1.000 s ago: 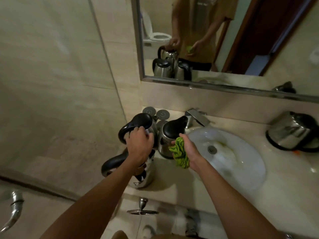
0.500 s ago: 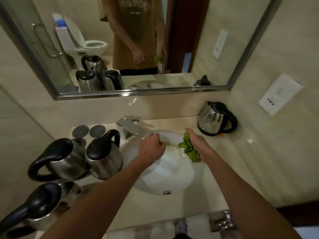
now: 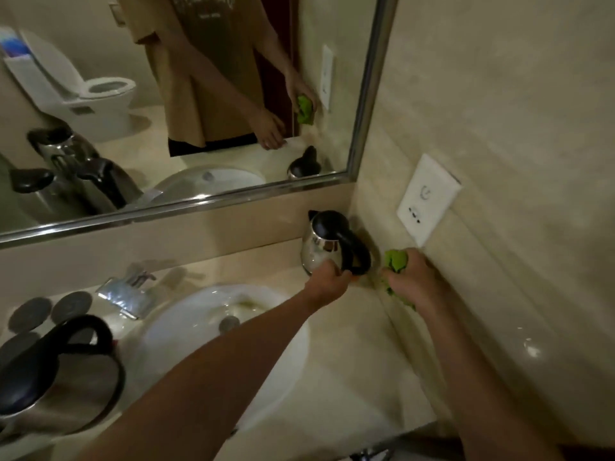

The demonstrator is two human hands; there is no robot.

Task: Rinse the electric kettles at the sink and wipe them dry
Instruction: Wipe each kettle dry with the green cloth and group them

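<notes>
Dim warm light, soft blur, wide-angle edge distortion.

Location: a bathroom, apparently in a hotel or similar lodging.

A beige stone counter [image 3: 349, 387] carries a white oval sink [image 3: 186, 331] with a chrome faucet [image 3: 124, 296] behind it. A metal-framed mirror [image 3: 369, 94] spans the wall above and reflects a white toilet [image 3: 96, 94] with its lid raised. Walls are clad in pale stone-look tile, and a white outlet plate [image 3: 427, 199] is fixed to the side wall just above the counter. Several stainless electric kettles stand on the counter, one in the far corner [image 3: 324, 247], another at near left [image 3: 60, 384], with round grey kettle bases [image 3: 71, 306] behind it.
</notes>
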